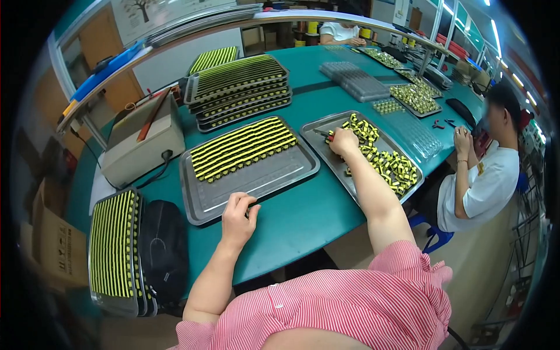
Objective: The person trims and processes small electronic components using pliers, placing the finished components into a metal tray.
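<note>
One brown cardboard box (55, 242) far left

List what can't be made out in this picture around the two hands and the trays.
Head view only:
- Right hand: fingertips buried in the loose yellow-and-black parts, so what it pinches is hidden.
- Left hand: fingers curl over the middle tray's edge; grip underneath unseen.
- Single parts: too small to tell their shape.
- Stack of trays at lower left: lower trays covered by the top one, beside a black bag.

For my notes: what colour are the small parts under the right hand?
Yellow and black parts, loose in a metal tray; head view.
</note>
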